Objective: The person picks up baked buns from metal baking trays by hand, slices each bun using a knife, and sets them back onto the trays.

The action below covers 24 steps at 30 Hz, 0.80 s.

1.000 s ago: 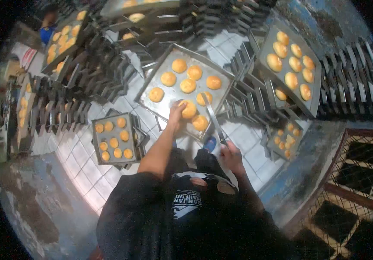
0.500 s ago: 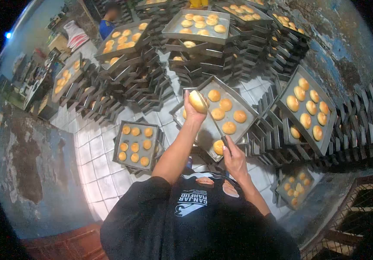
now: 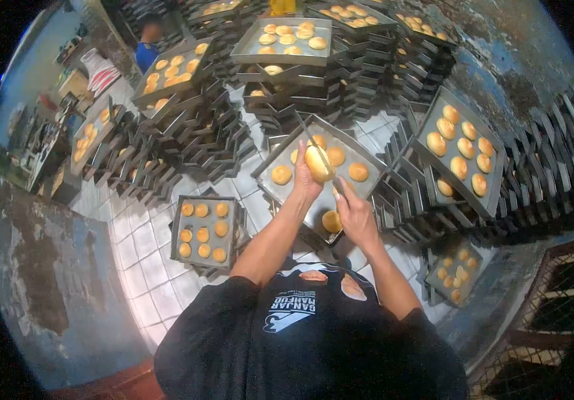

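Observation:
My left hand is closed around a golden bun, lifted above a metal baking tray. In my right hand is a long knife, gripped by its handle. The blade runs forward and to the left across the bun; how far it has gone into the bun I cannot tell. Other buns lie on the tray below, including one bun near its front corner and another bun at the left. My hands and the held bun hide part of the tray.
A smaller stack topped by a tray of buns stands on the tiled floor at left. Tall stacks of trays surround me, with one bun tray at right and another ahead. A person in blue is at far left.
My right hand has moved forward with the knife, bringing it close to my left hand. The blade now lies across the held bun, and the whole view has shifted slightly.

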### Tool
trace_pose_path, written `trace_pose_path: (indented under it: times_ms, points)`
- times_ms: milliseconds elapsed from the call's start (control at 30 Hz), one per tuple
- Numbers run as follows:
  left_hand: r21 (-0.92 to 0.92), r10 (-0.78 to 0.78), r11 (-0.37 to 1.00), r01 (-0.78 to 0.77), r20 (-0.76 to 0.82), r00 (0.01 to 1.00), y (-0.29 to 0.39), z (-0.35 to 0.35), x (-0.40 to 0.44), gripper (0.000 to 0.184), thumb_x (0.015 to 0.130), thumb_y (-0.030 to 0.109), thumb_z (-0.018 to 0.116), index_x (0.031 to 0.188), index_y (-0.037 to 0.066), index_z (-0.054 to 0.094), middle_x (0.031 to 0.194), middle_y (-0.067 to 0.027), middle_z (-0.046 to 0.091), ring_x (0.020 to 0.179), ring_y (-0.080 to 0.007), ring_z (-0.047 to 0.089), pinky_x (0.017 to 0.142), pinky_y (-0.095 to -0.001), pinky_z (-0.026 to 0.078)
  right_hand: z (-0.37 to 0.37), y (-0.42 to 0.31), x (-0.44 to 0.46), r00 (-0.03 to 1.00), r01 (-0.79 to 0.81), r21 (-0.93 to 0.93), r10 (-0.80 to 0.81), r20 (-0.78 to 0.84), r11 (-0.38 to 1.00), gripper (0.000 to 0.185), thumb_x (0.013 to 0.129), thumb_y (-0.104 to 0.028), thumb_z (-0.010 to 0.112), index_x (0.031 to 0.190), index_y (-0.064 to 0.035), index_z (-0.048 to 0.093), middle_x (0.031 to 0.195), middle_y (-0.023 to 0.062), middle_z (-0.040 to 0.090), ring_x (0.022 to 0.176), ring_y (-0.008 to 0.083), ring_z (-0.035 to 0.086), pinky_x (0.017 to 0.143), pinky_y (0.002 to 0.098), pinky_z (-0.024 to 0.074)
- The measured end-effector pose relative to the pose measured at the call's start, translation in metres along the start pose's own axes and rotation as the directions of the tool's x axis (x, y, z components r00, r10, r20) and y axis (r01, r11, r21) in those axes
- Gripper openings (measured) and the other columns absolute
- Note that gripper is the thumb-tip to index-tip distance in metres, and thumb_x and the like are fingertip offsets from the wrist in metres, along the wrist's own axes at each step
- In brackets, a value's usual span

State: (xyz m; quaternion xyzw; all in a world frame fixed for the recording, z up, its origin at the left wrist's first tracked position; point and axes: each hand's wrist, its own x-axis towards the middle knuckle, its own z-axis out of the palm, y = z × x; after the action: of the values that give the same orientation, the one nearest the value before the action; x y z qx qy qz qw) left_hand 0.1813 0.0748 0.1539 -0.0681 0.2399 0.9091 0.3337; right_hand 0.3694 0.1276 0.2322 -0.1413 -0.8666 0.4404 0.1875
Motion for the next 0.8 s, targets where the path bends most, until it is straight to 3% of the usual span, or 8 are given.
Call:
trace_pose_path:
  times_ms: [133,167,267,400,467,500,667,800]
  points:
    - [0.044,0.068,0.997,-0.066,-0.035,0.997,0.024,-0.007,0.012,0.052,0.085,0.070,0.067,0.091,0.018,0.064,0.080,-0.0002,0.066,0.073,-0.0175,0.066,0.067,-0.0347,0.056,-0.007,-0.002,-0.022,0.996,-0.055,-0.071,0.059,0.061,0.996,0.045,0.100,-0.018,0.054,0.140,0.0006,0.053,0.095,0.0333,0.066,0.087,0.0488,0.067,0.077,0.0492,0.0524]
    - [0.071,0.049,0.996,-0.051,0.033,0.998,0.034,-0.018,0.016,0.052,0.087,0.068,0.066,0.092,0.017,0.063,0.081,-0.0006,0.065,0.074,-0.0173,0.065,0.068,-0.0344,0.056,-0.007,-0.001,-0.031,0.997,-0.054,-0.067,0.058,0.055,0.996,0.045,0.099,-0.019,0.055,0.140,0.0002,0.053,0.093,0.0331,0.066,0.086,0.0488,0.067,0.076,0.0492,0.0525]
    - [0.165,0.074,0.984,-0.069,-0.027,0.997,0.024,-0.019,0.011,0.050,0.089,0.065,0.066,0.093,0.016,0.062,0.082,-0.0014,0.065,0.076,-0.0164,0.066,0.069,-0.0337,0.056,-0.005,-0.006,-0.039,0.990,-0.139,0.030,0.138,0.028,0.990,0.046,0.098,-0.022,0.056,0.139,-0.0002,0.055,0.091,0.0343,0.066,0.088,0.0488,0.067,0.078,0.0490,0.0527]
    - [0.297,0.075,0.951,-0.082,0.035,0.997,-0.017,-0.015,0.000,0.050,0.091,0.061,0.066,0.106,0.014,0.061,0.090,-0.0007,0.064,0.081,-0.0154,0.065,0.074,-0.0352,0.058,0.002,0.002,-0.006,0.991,-0.125,-0.028,0.124,-0.043,0.992,0.046,0.099,-0.023,0.055,0.138,0.0005,0.055,0.095,0.0353,0.066,0.091,0.0493,0.067,0.081,0.0494,0.0526]
    - [0.279,0.070,0.957,-0.084,0.061,0.996,-0.010,-0.012,0.005,0.052,0.091,0.061,0.067,0.111,0.014,0.060,0.093,-0.0005,0.063,0.082,-0.0158,0.065,0.075,-0.0364,0.058,-0.004,-0.004,0.001,0.972,-0.226,-0.084,0.230,0.052,0.971,0.046,0.098,-0.022,0.055,0.138,0.0012,0.055,0.100,0.0355,0.065,0.097,0.0498,0.066,0.085,0.0503,0.0518]
    - [0.258,0.061,0.964,-0.065,0.024,0.998,-0.004,-0.012,0.008,0.051,0.091,0.062,0.066,0.108,0.014,0.061,0.090,-0.0004,0.063,0.081,-0.0155,0.065,0.074,-0.0360,0.058,-0.004,-0.002,-0.005,0.984,-0.170,-0.088,0.173,0.035,0.982,0.046,0.098,-0.022,0.056,0.138,0.0010,0.054,0.100,0.0354,0.065,0.097,0.0493,0.066,0.085,0.0505,0.0514]
    - [0.188,0.048,0.981,-0.039,-0.045,0.998,0.021,-0.025,0.022,0.051,0.091,0.065,0.064,0.094,0.015,0.063,0.078,0.0005,0.062,0.073,-0.0154,0.064,0.069,-0.0354,0.057,-0.006,-0.004,-0.044,0.966,-0.245,-0.035,0.247,0.080,0.969,0.048,0.099,-0.024,0.055,0.139,0.0012,0.053,0.095,0.0366,0.065,0.095,0.0492,0.066,0.083,0.0510,0.0515]
    - [0.146,-0.055,0.988,0.057,-0.014,0.998,-0.024,-0.030,0.007,0.055,0.092,0.066,0.059,0.107,0.014,0.061,0.092,-0.0019,0.065,0.086,-0.0172,0.065,0.077,-0.0354,0.056,0.009,0.009,-0.020,0.947,-0.315,0.036,0.312,0.075,0.948,0.049,0.099,-0.025,0.053,0.140,0.0007,0.052,0.091,0.0365,0.065,0.093,0.0496,0.066,0.082,0.0522,0.0508]
